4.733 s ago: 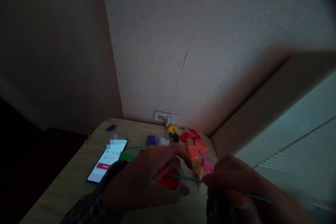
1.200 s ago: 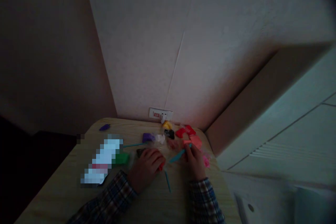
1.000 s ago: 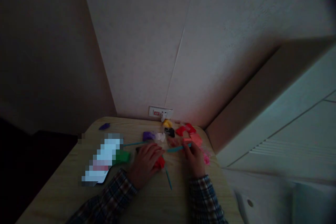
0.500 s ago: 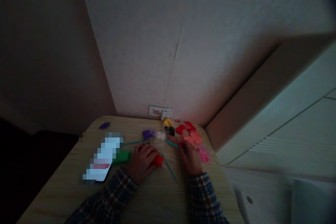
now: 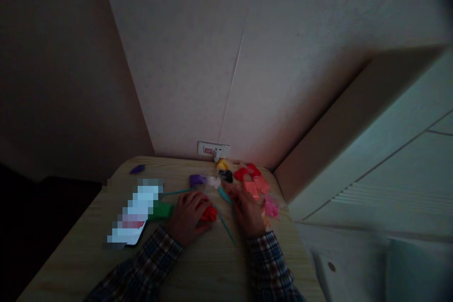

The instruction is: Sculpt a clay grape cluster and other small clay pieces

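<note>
The right hand [image 5: 248, 214] is sitting farther left than a second ago, exposing a coral packet [image 5: 251, 189]. A thin stick [image 5: 227, 228] is lying between the hands. The left hand [image 5: 187, 219] is curving around the red packet [image 5: 210, 214], the blue tool [image 5: 224, 195] lying by the right; I cannot tell whether either is pinching. The wooden table [image 5: 208, 273] is meeting the wall [image 5: 187, 71].

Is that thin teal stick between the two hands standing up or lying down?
Lying down: the thin teal stick slants along the tabletop between the left hand and right hand, neither gripping it.
</note>
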`<move>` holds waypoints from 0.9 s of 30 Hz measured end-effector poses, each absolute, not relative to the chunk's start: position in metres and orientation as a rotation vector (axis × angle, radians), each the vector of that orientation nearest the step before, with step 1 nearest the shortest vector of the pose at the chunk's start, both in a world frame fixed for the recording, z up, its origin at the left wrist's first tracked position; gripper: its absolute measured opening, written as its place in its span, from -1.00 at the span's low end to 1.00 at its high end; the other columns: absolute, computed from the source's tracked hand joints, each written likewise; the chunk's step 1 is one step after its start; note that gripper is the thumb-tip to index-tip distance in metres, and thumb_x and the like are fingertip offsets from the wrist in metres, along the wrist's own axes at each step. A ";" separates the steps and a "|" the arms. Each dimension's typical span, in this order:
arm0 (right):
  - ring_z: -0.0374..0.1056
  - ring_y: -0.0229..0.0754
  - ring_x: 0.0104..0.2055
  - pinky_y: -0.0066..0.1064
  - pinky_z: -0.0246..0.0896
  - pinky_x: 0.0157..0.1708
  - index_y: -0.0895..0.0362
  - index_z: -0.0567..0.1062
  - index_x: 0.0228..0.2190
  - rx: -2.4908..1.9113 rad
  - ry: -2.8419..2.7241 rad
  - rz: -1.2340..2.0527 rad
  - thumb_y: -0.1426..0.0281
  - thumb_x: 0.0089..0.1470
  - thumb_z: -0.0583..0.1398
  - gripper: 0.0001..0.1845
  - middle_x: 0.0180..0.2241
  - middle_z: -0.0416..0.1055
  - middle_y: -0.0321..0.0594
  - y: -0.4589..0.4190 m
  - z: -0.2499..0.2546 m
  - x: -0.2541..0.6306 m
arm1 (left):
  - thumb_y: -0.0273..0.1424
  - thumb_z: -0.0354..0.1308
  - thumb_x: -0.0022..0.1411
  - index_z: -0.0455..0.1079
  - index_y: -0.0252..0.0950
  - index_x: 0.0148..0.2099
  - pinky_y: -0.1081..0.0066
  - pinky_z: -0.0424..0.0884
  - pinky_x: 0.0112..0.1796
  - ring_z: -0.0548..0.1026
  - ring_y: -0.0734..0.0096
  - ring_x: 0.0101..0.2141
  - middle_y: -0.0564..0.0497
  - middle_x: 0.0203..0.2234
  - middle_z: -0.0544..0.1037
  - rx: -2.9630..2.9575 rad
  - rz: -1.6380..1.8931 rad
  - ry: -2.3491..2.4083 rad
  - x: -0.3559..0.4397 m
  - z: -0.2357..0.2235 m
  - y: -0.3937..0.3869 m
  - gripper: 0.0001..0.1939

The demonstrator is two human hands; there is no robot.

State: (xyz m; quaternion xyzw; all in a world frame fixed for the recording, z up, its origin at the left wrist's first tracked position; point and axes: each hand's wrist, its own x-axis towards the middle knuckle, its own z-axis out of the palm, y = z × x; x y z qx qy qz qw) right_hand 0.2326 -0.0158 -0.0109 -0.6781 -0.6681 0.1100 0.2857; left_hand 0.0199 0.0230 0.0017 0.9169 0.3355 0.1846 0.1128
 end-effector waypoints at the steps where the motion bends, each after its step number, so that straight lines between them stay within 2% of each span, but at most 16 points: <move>1: 0.31 -0.01 -0.01 -0.09 0.22 -0.01 0.17 0.32 0.05 -1.795 -1.789 0.311 0.51 0.13 -0.01 -0.56 -0.05 0.36 0.03 -0.016 -0.011 0.232 | -0.28 0.27 0.05 0.35 -0.25 -0.01 0.04 0.17 -0.02 0.27 0.03 -0.01 -0.10 -0.08 0.44 2.691 0.548 0.994 0.020 0.001 0.023 -0.56; 3: 0.28 -0.02 0.04 -0.08 0.20 0.03 0.15 0.31 0.05 -1.744 -1.791 0.325 0.52 0.13 -0.01 -0.55 -0.01 0.34 0.01 -0.016 -0.009 0.232 | -0.32 0.24 0.07 0.36 -0.24 -0.02 0.05 0.18 -0.03 0.28 0.05 -0.02 -0.09 -0.10 0.45 2.699 0.570 1.010 0.020 0.001 0.023 -0.60; 7: 0.20 -0.02 0.14 -0.07 0.13 0.10 0.14 0.44 -0.20 -1.543 -1.867 0.316 0.52 0.08 0.04 -0.74 0.03 0.33 -0.04 -0.018 -0.003 0.227 | -0.38 0.20 0.09 0.37 -0.26 -0.02 0.03 0.21 -0.05 0.32 0.06 -0.06 -0.09 -0.14 0.48 2.709 0.605 1.005 0.021 0.002 0.025 -0.64; 10: 0.13 -0.03 0.19 -0.09 0.09 0.13 0.11 0.44 -0.25 -1.423 -1.967 0.319 0.53 0.05 0.05 -0.75 0.04 0.33 -0.10 -0.019 0.000 0.221 | -0.41 0.19 0.07 0.38 -0.29 -0.04 0.04 0.25 -0.07 0.34 0.06 -0.10 -0.11 -0.16 0.47 2.692 0.688 1.005 0.020 0.002 0.025 -0.65; 14: 0.22 -0.05 0.10 -0.15 0.18 0.08 0.15 0.41 -0.15 -1.366 -2.045 0.373 0.57 0.03 0.00 -0.65 -0.11 0.39 -0.06 -0.021 0.002 0.215 | -0.42 0.16 0.08 0.38 -0.29 -0.05 0.11 0.33 -0.11 0.38 0.13 -0.16 -0.12 -0.19 0.43 2.668 0.843 1.006 0.018 0.001 0.024 -0.67; 17: 0.25 -0.07 0.05 -0.18 0.17 0.08 0.15 0.37 -0.07 -1.348 -2.058 0.393 0.60 -0.02 0.00 -0.56 -0.11 0.37 -0.08 -0.023 0.003 0.214 | -0.39 0.12 0.13 0.39 -0.30 -0.05 0.16 0.38 -0.14 0.40 0.15 -0.19 -0.13 -0.20 0.43 2.680 0.936 0.975 0.016 0.000 0.024 -0.70; 20: 0.29 -0.07 -0.01 -0.17 0.18 0.07 0.12 0.35 -0.04 -1.310 -2.071 0.394 0.56 0.00 0.05 -0.56 -0.13 0.38 -0.12 -0.023 0.001 0.215 | -0.34 0.07 0.20 0.40 -0.32 -0.05 0.21 0.42 -0.15 0.43 0.18 -0.20 -0.14 -0.21 0.46 2.697 0.987 0.949 0.015 -0.004 0.026 -0.71; 24: 0.34 -0.02 -0.12 -0.16 0.27 -0.06 0.14 0.42 -0.21 -1.277 -2.048 0.306 0.45 0.14 0.04 -0.79 -0.26 0.42 -0.10 -0.020 -0.005 0.219 | -0.26 -0.05 0.30 0.40 -0.30 -0.02 0.25 0.46 -0.18 0.49 0.20 -0.21 -0.14 -0.23 0.54 2.749 1.088 0.908 0.015 -0.011 0.028 -0.66; 27: 0.35 -0.04 -0.24 -0.21 0.30 -0.18 0.14 0.43 -0.33 -1.269 -2.023 0.258 0.41 0.19 0.02 -0.81 -0.36 0.41 -0.11 -0.019 -0.007 0.219 | -0.28 -0.09 0.34 0.36 -0.32 0.01 0.30 0.48 -0.20 0.54 0.26 -0.25 -0.12 -0.24 0.59 2.746 1.123 0.857 0.016 -0.011 0.028 -0.66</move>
